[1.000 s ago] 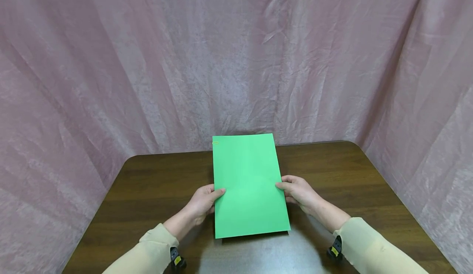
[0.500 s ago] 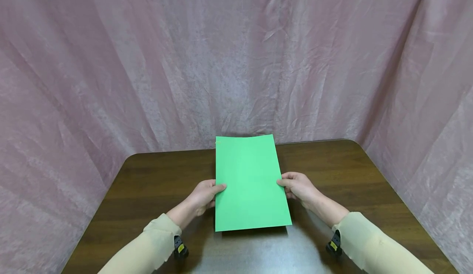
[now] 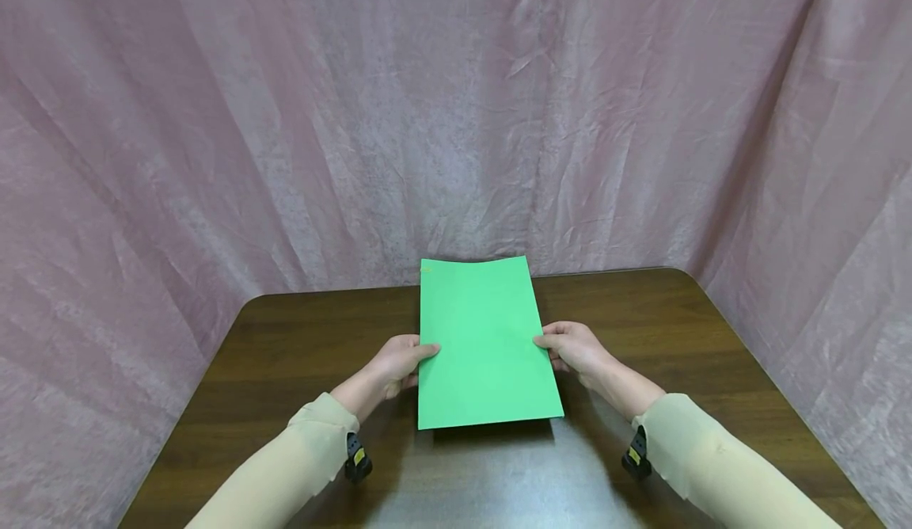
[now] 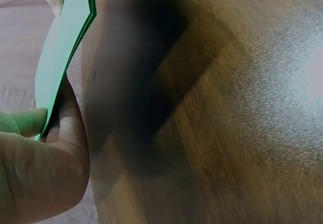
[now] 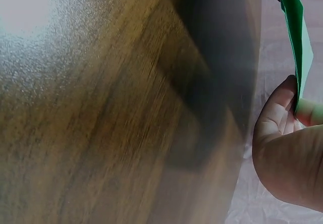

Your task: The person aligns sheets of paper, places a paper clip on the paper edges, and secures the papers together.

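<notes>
A green sheet of paper is held above the table, its far edge bowing slightly downward in the middle. A small yellow clip-like mark shows faintly at its far left corner. My left hand pinches the left edge, thumb on top and fingers beneath. On the opposite edge my right hand grips in the same way. In the left wrist view the paper seems to have more than one layer along its near edge. Most fingers under the paper are hidden.
Beneath the paper lies a brown wooden table with rounded far corners and a glossy patch of light near the front. Pink curtains hang behind it and along the sides. Dark wrist devices are strapped below both sleeves.
Both hands have carried the green paper a little away from me, toward the far side. The left edge has shifted slightly right, and the far edge has become more bowed.
</notes>
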`<state>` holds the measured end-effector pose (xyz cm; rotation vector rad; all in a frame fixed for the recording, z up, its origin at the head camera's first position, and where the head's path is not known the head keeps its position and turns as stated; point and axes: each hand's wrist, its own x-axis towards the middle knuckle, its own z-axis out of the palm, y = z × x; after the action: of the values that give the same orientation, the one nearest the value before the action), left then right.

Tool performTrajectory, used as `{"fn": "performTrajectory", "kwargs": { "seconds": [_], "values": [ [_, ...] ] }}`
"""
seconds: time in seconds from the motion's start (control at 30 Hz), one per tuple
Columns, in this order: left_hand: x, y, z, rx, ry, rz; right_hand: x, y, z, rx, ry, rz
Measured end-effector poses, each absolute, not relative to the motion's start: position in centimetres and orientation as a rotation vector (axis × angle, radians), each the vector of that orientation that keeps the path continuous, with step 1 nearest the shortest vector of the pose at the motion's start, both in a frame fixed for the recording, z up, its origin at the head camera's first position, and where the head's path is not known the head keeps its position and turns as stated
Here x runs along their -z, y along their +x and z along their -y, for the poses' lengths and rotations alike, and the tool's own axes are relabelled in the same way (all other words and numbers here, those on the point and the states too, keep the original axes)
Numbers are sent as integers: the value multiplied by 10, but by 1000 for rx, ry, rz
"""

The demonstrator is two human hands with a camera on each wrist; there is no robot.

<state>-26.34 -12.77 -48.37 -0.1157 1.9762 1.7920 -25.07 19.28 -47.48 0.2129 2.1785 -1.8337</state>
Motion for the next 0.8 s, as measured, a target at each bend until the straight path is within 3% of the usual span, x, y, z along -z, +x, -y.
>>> {"fn": "performTrajectory", "kwargs": {
  "seconds": [0.8],
  "values": [
    [491, -272, 125, -1691, -152, -2077, 484, -259, -190, 1784, 235, -2226]
  ]
}}
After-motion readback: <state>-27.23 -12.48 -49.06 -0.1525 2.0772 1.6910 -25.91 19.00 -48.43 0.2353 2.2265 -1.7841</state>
